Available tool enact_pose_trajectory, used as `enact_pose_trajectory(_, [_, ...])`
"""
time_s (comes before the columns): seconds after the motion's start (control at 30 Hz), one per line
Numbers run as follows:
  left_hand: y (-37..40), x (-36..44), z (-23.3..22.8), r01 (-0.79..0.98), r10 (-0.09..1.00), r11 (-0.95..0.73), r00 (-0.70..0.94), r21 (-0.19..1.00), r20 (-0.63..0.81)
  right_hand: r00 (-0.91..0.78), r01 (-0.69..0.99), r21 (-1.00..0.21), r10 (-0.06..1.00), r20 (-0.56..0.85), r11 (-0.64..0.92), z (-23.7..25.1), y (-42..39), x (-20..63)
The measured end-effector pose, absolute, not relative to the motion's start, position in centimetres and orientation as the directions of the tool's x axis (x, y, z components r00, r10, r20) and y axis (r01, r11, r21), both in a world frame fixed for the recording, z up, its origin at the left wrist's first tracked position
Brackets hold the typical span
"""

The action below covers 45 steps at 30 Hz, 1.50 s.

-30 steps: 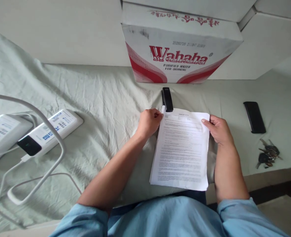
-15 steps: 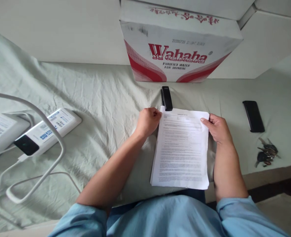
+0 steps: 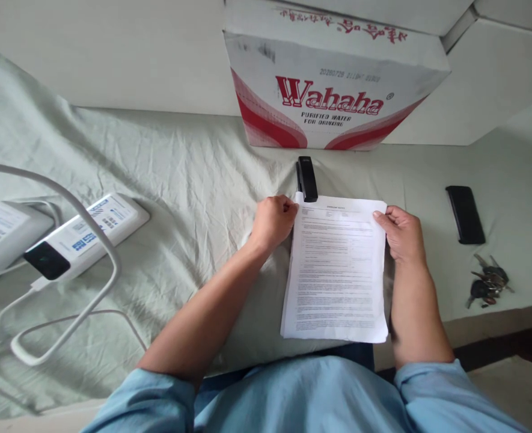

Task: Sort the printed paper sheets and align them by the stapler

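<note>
A thin stack of printed white paper sheets (image 3: 335,270) lies on the pale green sheet in front of me. My left hand (image 3: 272,221) pinches the stack's top left corner. My right hand (image 3: 401,231) grips its top right edge, thumb on the page. A black stapler (image 3: 306,178) lies just beyond the top left corner, touching or nearly touching the paper. My forearms in light blue sleeves frame the stack.
A white and red Wahaha carton (image 3: 333,84) stands behind the stapler. A black phone (image 3: 465,213) and a bunch of keys (image 3: 489,284) lie to the right. Two white power banks (image 3: 83,234) with white cables (image 3: 62,300) rest at left.
Both hands keep their hold on the paper. The stack has been squared slightly and sits a little straighter; the view shifted a bit.
</note>
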<state>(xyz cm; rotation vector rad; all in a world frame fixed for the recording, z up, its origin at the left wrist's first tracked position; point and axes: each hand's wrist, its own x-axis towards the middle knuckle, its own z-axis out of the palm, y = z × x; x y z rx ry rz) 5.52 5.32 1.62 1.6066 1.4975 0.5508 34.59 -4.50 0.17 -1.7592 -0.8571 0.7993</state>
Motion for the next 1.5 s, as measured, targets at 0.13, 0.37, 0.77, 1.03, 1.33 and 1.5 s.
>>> enact_pose_trajectory(0.13, [5.3, 5.5, 1.6, 0.59, 0.953, 0.077, 0.194, 0.804, -0.234, 0.536, 0.163, -0.948, 0.832, -0.147, -0.273, 0.2, -4.5, 34.5])
enact_pose_trajectory(0.37, [5.3, 5.5, 1.8, 0.605, 0.949, 0.078, 0.199, 0.793, -0.245, 0.534, 0.17, -0.949, 0.835, -0.137, -0.264, 0.1, -4.6, 34.6])
enact_pose_trajectory(0.77, [5.3, 5.6, 1.4, 0.591, 0.956, 0.056, 0.2, 0.805, -0.213, 0.539, 0.147, -0.953, 0.829, -0.148, -0.266, -0.1, -4.3, 34.6])
enact_pose_trajectory(1.03, [4.7, 5.9, 0.8, 0.615, 0.965, -0.026, 0.222, 0.788, -0.142, 0.581, 0.258, -0.937, 0.813, -0.044, -0.236, -0.7, -4.4, 35.2])
enact_pose_trajectory(1.33, [4.6, 4.7, -0.8, 0.518, 0.84, -0.539, 0.386, 0.665, 0.38, 0.585, 0.215, -0.947, 0.808, -0.07, -0.237, -0.5, -4.3, 35.0])
enact_pose_trajectory(1.5, [4.7, 4.8, -0.6, 0.571, 0.843, -0.523, 0.454, 0.632, 0.287, 0.564, 0.237, -0.94, 0.822, -0.072, -0.245, -0.4, -4.3, 35.2])
